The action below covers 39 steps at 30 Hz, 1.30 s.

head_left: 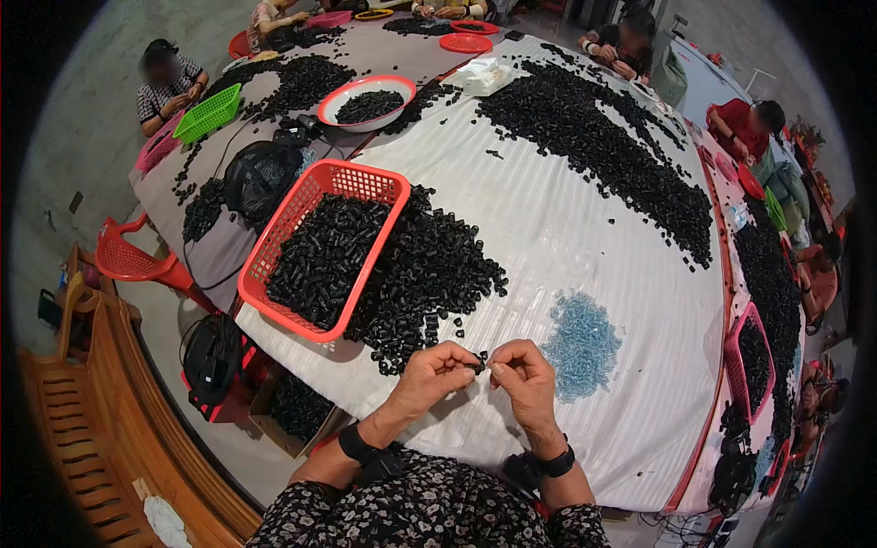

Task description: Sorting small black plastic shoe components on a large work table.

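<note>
My left hand [433,376] pinches a small black plastic part [477,367] between thumb and fingertips. Close beside it, my right hand [524,382] is closed in a pinch near that part; whatever its fingertips hold is too small to make out. To the right of my right hand lies a heap of small clear-blue pieces [583,347]. A spread pile of black plastic parts [429,265] reaches almost to my left hand. Against that pile stands a red plastic basket [374,267], filled with more black pieces.
The white-covered table [639,393] carries another long black heap [594,128] farther off. A red-rimmed basin [398,111] and a black mesh bag [260,181] stand beyond the basket. Several people sit around the tables. A wooden bench [128,411] and red chair [137,256] are at left.
</note>
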### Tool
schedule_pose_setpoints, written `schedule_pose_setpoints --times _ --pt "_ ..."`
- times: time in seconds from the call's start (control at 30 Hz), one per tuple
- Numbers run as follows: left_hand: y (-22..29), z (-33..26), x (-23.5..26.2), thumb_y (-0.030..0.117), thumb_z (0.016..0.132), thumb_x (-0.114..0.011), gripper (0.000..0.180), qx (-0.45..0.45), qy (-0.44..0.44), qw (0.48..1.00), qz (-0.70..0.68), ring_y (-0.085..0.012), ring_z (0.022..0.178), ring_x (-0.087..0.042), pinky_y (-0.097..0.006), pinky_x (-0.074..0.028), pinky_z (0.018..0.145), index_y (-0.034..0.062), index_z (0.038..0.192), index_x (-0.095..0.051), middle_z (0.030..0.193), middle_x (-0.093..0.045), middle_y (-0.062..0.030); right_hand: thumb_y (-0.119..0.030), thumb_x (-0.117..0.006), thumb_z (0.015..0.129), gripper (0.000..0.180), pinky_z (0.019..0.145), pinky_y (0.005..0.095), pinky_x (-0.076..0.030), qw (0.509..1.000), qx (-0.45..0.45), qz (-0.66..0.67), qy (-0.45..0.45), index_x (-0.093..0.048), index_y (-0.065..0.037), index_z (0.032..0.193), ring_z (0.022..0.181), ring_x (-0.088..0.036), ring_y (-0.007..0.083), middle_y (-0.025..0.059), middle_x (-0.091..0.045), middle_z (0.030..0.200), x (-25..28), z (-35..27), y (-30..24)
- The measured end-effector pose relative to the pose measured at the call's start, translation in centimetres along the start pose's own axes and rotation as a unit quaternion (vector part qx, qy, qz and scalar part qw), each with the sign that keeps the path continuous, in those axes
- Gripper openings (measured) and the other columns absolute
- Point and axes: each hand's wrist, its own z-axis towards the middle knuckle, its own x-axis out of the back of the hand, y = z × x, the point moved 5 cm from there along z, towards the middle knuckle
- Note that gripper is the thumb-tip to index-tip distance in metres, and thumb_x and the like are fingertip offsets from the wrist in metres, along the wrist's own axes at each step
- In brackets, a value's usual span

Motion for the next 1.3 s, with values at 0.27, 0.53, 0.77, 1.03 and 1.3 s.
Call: schedule_pose_setpoints --times 0.27,0.53,0.77,1.03,1.3 --pt "-0.8 0.2 0.1 0.001 0.081 -0.062 0.015 0.017 0.016 1.000 0.006 -0.0064 0.070 -0.056 -0.020 -0.047 0.063 -0.0007 0.095 -0.058 0.083 -0.060 -0.0025 -0.001 -0.058 0.085 0.009 0.072 0.0210 -0.042 0.998 0.029 -0.044 -0.036 -0.055 0.000 0.093 0.081 -0.051 0.0073 0.0029 -0.053 0.091 -0.4 -0.2 0.4" --pt "-0.6 0.4 -0.2 0.003 0.085 -0.058 0.015 -0.032 0.012 0.996 -0.078 -0.0116 0.078 -0.058 -0.025 -0.049 0.073 -0.0033 0.098 -0.058 0.089 -0.061 -0.0065 -0.002 -0.060 0.084 0.009 0.065 0.0209 -0.045 0.999 -0.023 -0.042 -0.005 -0.056 0.000 0.093 0.072 -0.053 0.0067 0.0018 -0.057 0.084 0.7 -0.2 1.4" --pt "-0.8 0.2 -0.3 0.003 0.086 -0.057 0.017 -0.021 0.006 1.000 -0.010 -0.0116 0.076 -0.057 -0.025 -0.048 0.071 -0.0036 0.101 -0.056 0.087 -0.059 -0.0066 -0.001 -0.059 0.084 0.009 0.057 0.0202 -0.046 0.999 -0.031 -0.009 0.037 -0.057 0.001 0.092 0.063 -0.054 0.0064 0.0025 -0.058 0.079 1.3 0.0 1.5" --pt "-1.3 0.0 -0.4 0.007 0.086 -0.060 0.016 0.000 -0.013 1.000 -0.029 -0.0100 0.074 -0.056 -0.023 -0.047 0.069 -0.0021 0.098 -0.057 0.084 -0.059 -0.0046 -0.002 -0.061 0.083 0.007 0.055 0.0185 -0.044 0.997 -0.064 -0.030 0.009 -0.058 0.001 0.089 0.061 -0.051 0.0047 0.0001 -0.057 0.075 1.0 -0.2 1.7" --pt "-0.8 -0.2 -0.4 0.009 0.084 -0.063 0.015 0.000 -0.002 1.000 0.006 -0.0081 0.072 -0.056 -0.021 -0.047 0.066 -0.0011 0.094 -0.060 0.081 -0.060 -0.0030 -0.003 -0.061 0.083 0.006 0.053 0.0173 -0.038 0.993 -0.046 -0.107 0.005 -0.057 0.000 0.087 0.061 -0.047 0.0021 -0.0024 -0.054 0.073 0.6 -0.3 1.0"
